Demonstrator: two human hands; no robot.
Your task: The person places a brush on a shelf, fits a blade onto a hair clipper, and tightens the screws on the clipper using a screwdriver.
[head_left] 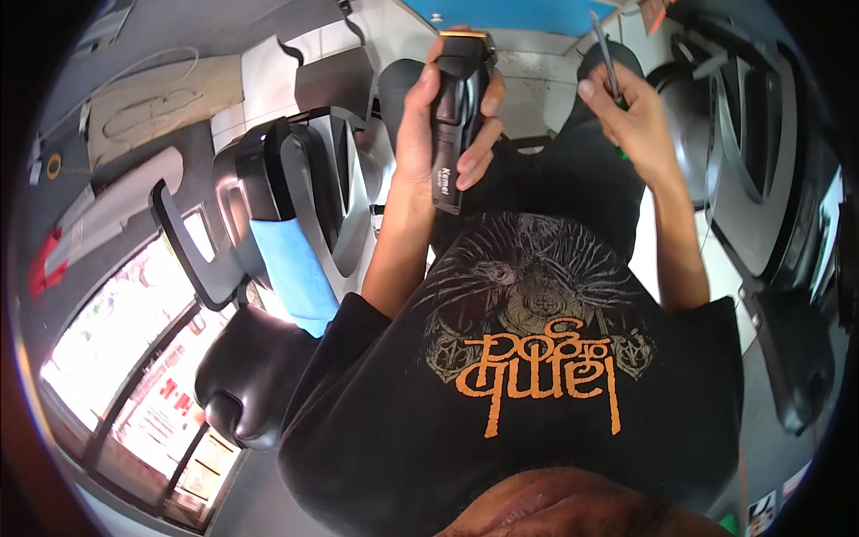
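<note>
My left hand (416,125) is wrapped round a black hair clipper (458,116), held upright with its gold-edged blade at the top and lettering near its lower end. My right hand (631,121) grips a thin, dark, pointed tool (603,46) between thumb and fingers, its tip pointing up and away. What kind of tool it is I cannot tell. Both hands are above the lap, a short distance apart, over the dark trousers (546,183).
Black salon chairs stand at the left (255,376) and right (787,358). A blue cloth (295,273) hangs over the left chair's armrest. A blue surface (519,14) shows at the top. Bright windows (134,331) are at the far left, with a cable (148,112) above them.
</note>
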